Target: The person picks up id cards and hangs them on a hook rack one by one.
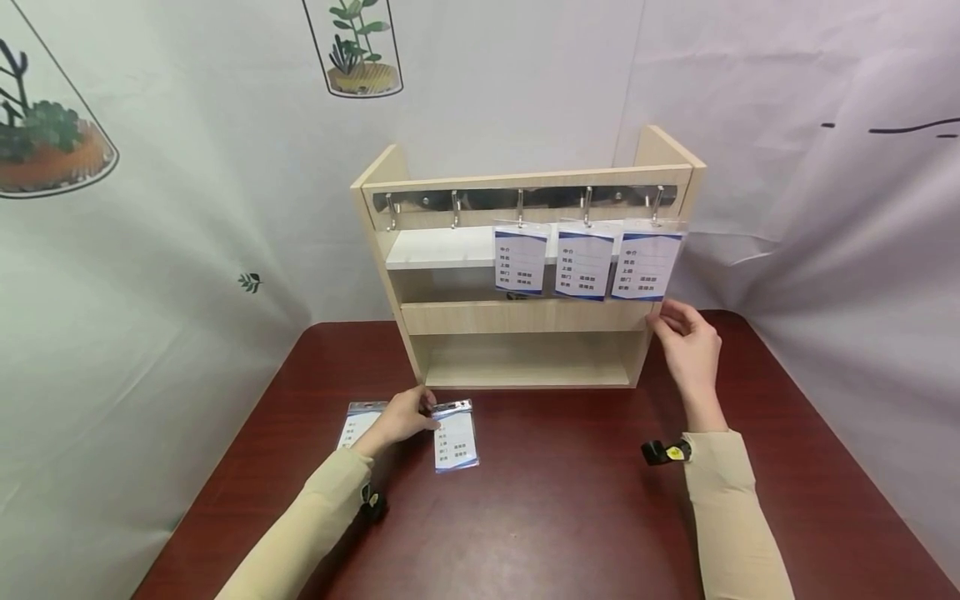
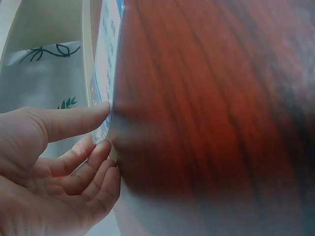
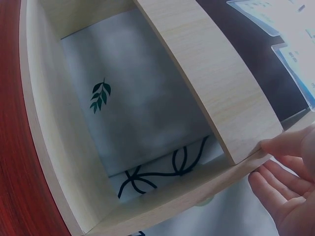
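A name badge (image 1: 455, 440) in a clear sleeve lies on the table by the rack's lower left corner. My left hand (image 1: 403, 417) pinches it at its upper left corner; the left wrist view has the thumb on the badge's face (image 2: 107, 59) and curled fingers at its end. Another badge (image 1: 354, 423) lies to the left, partly covered by that hand. My right hand (image 1: 688, 346) holds the right side panel of a light wooden rack (image 1: 525, 317), thumb on the front edge (image 3: 253, 156) and fingers on the outer side.
Along the rack's top runs a metal strip with several hooks (image 1: 454, 208). Three badges (image 1: 584, 262) hang from the hooks on the right; the two left hooks hold none. The dark red table (image 1: 555, 483) meets a printed cloth backdrop (image 1: 247, 208) behind.
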